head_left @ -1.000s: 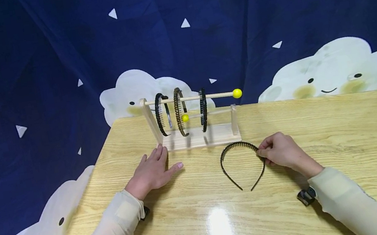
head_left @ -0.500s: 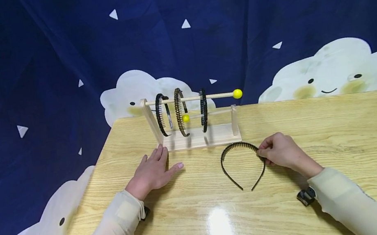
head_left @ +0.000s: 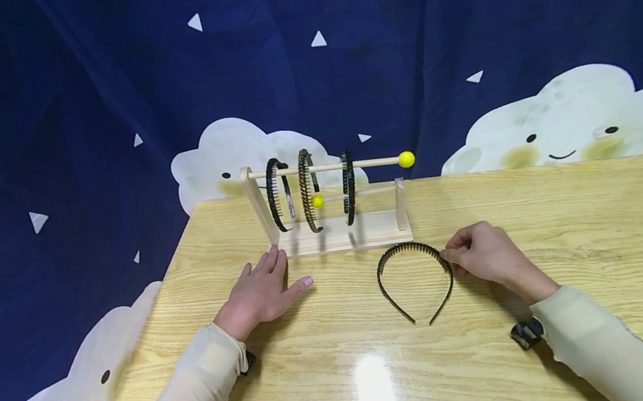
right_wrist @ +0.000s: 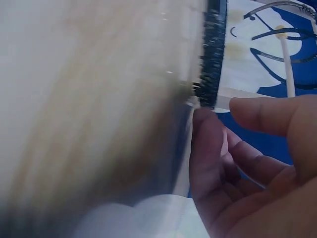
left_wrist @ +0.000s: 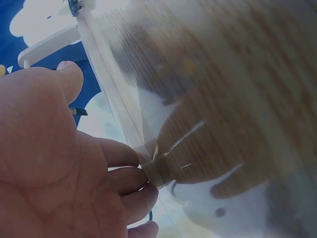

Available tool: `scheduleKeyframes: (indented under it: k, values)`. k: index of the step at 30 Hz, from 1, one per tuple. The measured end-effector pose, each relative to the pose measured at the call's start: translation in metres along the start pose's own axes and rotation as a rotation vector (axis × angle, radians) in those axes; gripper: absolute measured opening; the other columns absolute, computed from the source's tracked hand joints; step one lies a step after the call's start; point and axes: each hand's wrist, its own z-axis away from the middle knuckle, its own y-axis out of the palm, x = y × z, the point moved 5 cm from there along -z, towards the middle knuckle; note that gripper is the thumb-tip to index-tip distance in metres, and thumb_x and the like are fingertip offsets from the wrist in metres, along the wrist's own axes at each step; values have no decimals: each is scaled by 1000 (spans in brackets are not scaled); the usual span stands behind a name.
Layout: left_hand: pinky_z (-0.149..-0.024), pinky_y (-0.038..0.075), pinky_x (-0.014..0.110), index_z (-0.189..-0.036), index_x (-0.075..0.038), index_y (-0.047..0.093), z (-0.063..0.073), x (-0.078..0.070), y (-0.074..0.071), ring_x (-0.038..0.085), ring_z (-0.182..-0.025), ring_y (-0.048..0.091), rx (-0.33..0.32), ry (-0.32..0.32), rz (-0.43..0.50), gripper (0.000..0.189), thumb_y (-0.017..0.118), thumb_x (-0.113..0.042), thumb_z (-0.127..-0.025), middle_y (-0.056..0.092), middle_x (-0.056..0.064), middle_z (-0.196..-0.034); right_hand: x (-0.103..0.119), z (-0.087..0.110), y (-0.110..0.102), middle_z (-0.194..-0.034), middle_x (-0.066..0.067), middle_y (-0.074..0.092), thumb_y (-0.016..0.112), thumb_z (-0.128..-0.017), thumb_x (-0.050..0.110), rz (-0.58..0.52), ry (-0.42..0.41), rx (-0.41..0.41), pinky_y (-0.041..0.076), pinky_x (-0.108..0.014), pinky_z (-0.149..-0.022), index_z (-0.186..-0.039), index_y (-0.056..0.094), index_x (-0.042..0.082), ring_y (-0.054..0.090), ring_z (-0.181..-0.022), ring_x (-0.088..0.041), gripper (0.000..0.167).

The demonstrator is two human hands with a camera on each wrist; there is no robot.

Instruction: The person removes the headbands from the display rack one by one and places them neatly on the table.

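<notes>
A black toothed headband [head_left: 407, 246] lies on the wooden table, its two ends toward me. My right hand [head_left: 487, 254] is at its right side, fingertips right at the band's edge. In the right wrist view, the thumb stands apart from the index finger, beside the toothed headband [right_wrist: 212, 54]. My left hand [head_left: 261, 294] rests with extended fingers on the table, its fingertips against the left front corner of a wooden display stand [head_left: 340, 236]. On the stand hang a black headband [head_left: 273, 198], a brown headband [head_left: 307, 192] and another black headband [head_left: 349, 189].
The stand has an upper rod [head_left: 373, 163] ending in a yellow ball [head_left: 407, 159] and a lower rod with a second yellow ball [head_left: 318, 201]. Behind the table [head_left: 302, 388] hangs a dark blue curtain [head_left: 368, 22] printed with clouds and triangles.
My right hand has shifted slightly to the right, its fingertips coming off the headband, which stays in place on the table. My left hand has not moved.
</notes>
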Motion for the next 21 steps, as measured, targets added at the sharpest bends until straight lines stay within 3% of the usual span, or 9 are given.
scheduleKeyframes:
  k: [4,12,21]
  values:
    - [-119,12,57,-158,1,21,0,0,1,35,-151,15,4,-5,4,95,32,-72,-99,11,21,-165,7,1,-9,-80,-5,72,71,-94,22,35,-75,-72,48,-31,-54,-96,76,4,62,-62,-19,19]
    - [-119,13,58,-158,2,22,0,0,1,37,-150,16,-2,1,-2,94,32,-71,-99,12,21,-164,24,4,-21,-86,-2,74,73,-93,20,52,-198,-172,50,-29,-60,-98,77,5,64,-72,-16,16]
    - [-119,13,58,-158,2,22,0,0,1,37,-150,16,-1,-2,-5,94,32,-71,-100,12,21,-164,50,4,-24,-86,0,74,77,-90,11,13,-414,-256,50,-20,-60,-100,76,5,66,-72,-15,12]
